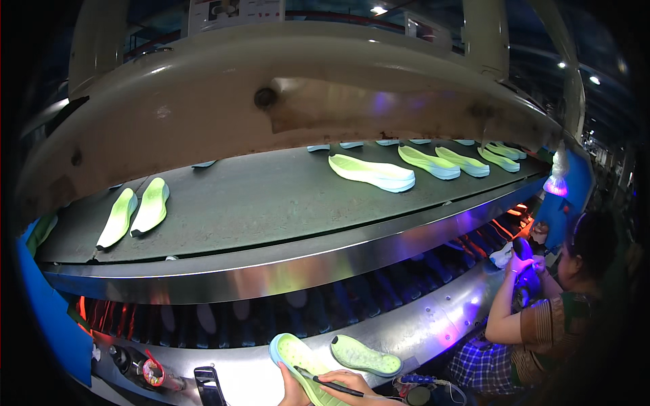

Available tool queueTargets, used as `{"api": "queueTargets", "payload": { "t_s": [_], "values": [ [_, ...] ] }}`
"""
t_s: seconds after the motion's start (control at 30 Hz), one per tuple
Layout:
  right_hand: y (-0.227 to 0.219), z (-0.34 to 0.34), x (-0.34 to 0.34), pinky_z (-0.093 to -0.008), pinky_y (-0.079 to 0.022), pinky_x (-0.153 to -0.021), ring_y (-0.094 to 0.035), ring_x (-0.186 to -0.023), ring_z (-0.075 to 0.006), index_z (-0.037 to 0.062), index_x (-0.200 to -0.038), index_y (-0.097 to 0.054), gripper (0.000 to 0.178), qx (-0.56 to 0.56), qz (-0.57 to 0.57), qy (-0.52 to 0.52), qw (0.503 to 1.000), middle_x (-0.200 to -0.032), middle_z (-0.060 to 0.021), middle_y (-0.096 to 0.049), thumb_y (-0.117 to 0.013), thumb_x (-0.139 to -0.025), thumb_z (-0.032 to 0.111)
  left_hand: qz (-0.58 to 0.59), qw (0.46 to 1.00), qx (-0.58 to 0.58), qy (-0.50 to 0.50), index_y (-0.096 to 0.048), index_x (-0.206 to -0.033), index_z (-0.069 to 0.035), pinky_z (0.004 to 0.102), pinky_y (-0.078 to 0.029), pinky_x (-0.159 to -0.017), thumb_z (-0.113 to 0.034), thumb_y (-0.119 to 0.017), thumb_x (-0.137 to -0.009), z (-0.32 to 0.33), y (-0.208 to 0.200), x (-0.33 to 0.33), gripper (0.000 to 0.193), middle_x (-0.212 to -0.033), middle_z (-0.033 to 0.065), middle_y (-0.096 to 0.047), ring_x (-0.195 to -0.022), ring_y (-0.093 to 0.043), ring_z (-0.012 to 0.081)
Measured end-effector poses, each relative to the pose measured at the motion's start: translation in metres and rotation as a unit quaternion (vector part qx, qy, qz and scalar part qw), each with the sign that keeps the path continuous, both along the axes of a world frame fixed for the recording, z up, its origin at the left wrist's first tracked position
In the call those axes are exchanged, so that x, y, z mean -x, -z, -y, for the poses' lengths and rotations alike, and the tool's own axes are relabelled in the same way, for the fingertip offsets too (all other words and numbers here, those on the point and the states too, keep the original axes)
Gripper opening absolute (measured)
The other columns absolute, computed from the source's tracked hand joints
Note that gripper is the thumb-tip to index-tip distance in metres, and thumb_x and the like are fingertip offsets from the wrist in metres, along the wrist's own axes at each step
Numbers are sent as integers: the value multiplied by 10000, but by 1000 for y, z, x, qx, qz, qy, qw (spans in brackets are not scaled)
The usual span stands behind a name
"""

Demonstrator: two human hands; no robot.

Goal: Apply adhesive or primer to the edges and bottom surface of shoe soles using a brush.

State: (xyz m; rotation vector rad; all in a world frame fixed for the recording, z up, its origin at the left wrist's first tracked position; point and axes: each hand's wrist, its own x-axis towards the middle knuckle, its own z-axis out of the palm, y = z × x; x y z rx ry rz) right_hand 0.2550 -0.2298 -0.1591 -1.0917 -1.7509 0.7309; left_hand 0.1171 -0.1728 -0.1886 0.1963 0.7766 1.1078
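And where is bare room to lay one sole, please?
Bare: the belt midway between the left pair of soles and the big middle sole; the metal ledge right of the unheld sole. Crowded: the belt's right end.

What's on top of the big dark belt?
Pale green soles lie on the belt: two at the left, more toward the right. The big tan hood covers its back part, so I can't see everything there.

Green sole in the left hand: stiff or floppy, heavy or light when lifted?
The sole is probably light for its size: it looks like moulded foam. Likely springy rather than floppy: the left hand holds its edge and no sag shows. Its smooth-looking rim may be slippery.
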Motion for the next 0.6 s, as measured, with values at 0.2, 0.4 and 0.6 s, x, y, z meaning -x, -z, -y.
{"api": "queueTargets", "payload": {
  "t_s": [0.2,0.4,0.6],
  "values": [
    [-2,0,0,-314,-432,-838,-575,-957,-226,21,-1030,-595,275,27,-15,-3,1000,-1036,-116,-600,-618,-760,71,-25,997,-76,16,-380,-1264,-108,415,-363,-934,-727,-232,-767,0,10,-1,807,-1229,109,-456,-1091,-460,285],
    [0,2,-3,-313,-431,-841,-573,-961,-225,19,-1033,-593,278,43,-27,-19,999,-1036,-116,-599,-618,-760,68,38,992,-84,84,-353,-1277,-102,428,-349,-945,-747,-230,-746,0,26,1,845,-1245,131,-435,-1110,-438,312],
    [6,2,-13,-311,-429,-843,-571,-966,-224,18,-1037,-592,281,63,-14,-20,998,-1035,-117,-599,-618,-761,65,38,990,-87,100,-344,-1278,-101,436,-346,-945,-740,-228,-753,7,8,-7,835,-1244,136,-432,-1108,-437,318]
  ]
}}
